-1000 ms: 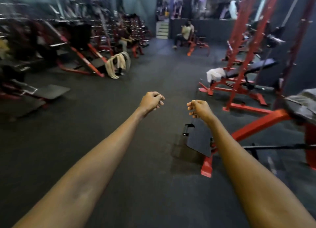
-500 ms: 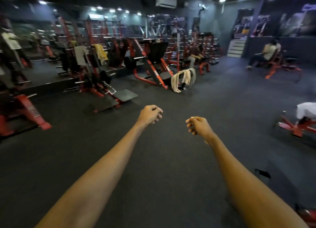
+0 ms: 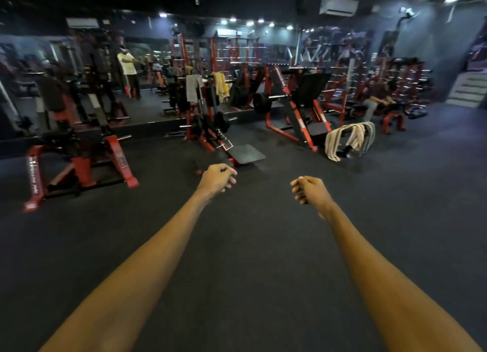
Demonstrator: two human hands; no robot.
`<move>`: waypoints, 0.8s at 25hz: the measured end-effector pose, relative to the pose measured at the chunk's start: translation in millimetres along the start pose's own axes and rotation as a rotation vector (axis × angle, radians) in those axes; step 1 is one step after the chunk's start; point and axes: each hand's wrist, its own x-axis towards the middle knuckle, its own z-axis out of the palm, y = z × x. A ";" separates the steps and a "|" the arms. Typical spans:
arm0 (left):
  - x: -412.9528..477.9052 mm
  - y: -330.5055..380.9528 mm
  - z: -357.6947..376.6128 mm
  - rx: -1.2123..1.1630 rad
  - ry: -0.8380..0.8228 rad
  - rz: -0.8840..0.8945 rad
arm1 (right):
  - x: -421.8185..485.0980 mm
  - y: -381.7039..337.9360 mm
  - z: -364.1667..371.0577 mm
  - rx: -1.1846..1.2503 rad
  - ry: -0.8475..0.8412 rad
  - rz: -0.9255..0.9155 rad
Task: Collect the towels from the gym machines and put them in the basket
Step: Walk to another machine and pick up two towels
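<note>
Both arms reach forward over the dark floor (image 3: 250,246); the left hand (image 3: 216,178) and right hand (image 3: 311,190), mid-frame, are curled into fists, gripping nothing; beige towels (image 3: 347,140) drape a red sled machine (image 3: 295,114) right of centre; a grey towel (image 3: 193,88) and a yellow towel (image 3: 220,86) hang on an upright machine (image 3: 208,132) in the upper middle.

Left forearm (image 3: 147,267) in from lower left of frame, right forearm (image 3: 374,272) from lower right: both bare all the way to the bottom edge. Long, slim, tapering to narrow wrists. Left grip (image 3: 217,178) and right grip (image 3: 311,192) near frame centre, bare as well, fingertips (image 3: 297,188) visible. Sleeves or other clothing: out of view, can't tell.
</note>
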 end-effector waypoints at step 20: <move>447.1 -141.6 -145.7 0.028 0.140 -0.082 | 453.4 -71.8 275.2 -0.015 -0.185 -0.073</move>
